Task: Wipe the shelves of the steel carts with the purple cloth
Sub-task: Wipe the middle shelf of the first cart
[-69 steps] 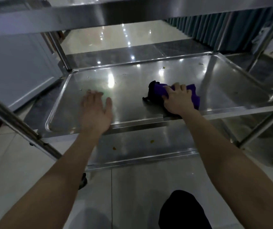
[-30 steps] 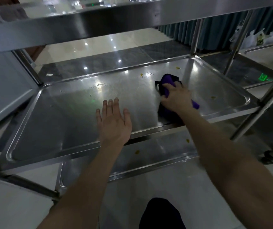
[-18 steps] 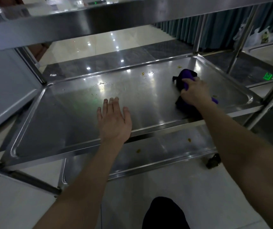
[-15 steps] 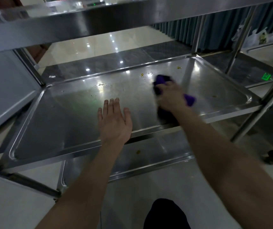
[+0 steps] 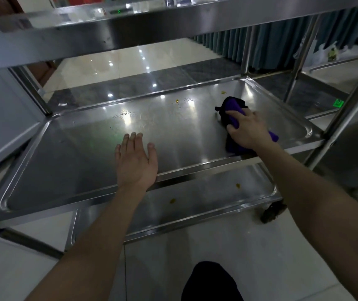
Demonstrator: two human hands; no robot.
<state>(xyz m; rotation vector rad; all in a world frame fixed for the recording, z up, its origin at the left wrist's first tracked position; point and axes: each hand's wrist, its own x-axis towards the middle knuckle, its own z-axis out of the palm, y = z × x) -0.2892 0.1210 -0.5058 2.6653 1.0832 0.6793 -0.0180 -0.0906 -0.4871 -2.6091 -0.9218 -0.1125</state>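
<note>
Head cam: the right hand has its fingers curled over the bunched-up purple cloth, pressing it down on the middle shelf of the steel cart. The cloth pokes out ahead of the fingertips and behind the wrist. The left hand lies flat on the same shelf with straight fingers held together, holding nothing, its heel at the front rim. A few yellowish crumbs sit beyond both hands, roughly between them (more specks on the lower shelf under the right forearm). A caster wheel shows below the right arm.
</note>
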